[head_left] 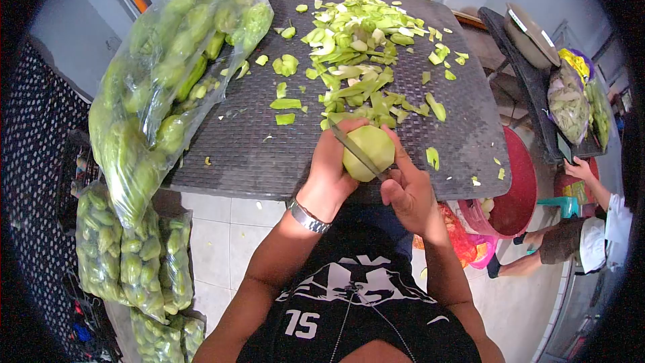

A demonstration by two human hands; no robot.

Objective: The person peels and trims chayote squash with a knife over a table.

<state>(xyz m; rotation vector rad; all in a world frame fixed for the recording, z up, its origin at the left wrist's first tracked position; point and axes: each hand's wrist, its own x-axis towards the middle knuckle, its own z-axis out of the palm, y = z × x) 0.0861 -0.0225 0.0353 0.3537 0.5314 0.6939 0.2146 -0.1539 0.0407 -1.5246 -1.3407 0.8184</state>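
My left hand [328, 165] is wrapped round a pale green peeled vegetable [373, 150] over the near edge of the dark woven table [255, 161]. My right hand [411, 195] is closed on the handle end of a knife [356, 148], whose blade lies diagonally across the vegetable. Just beyond my hands, green peelings [363, 37] are heaped on the table, with loose scraps around them. A large clear bag of green vegetables [151, 94] rests along the table's left side.
More bagged vegetables [138, 249] stand on the floor at the left. A red tub [514, 188] is beside the table's right edge. Farther right, a person [584, 242] is near a dark side table holding a basin [531, 33] and bags.
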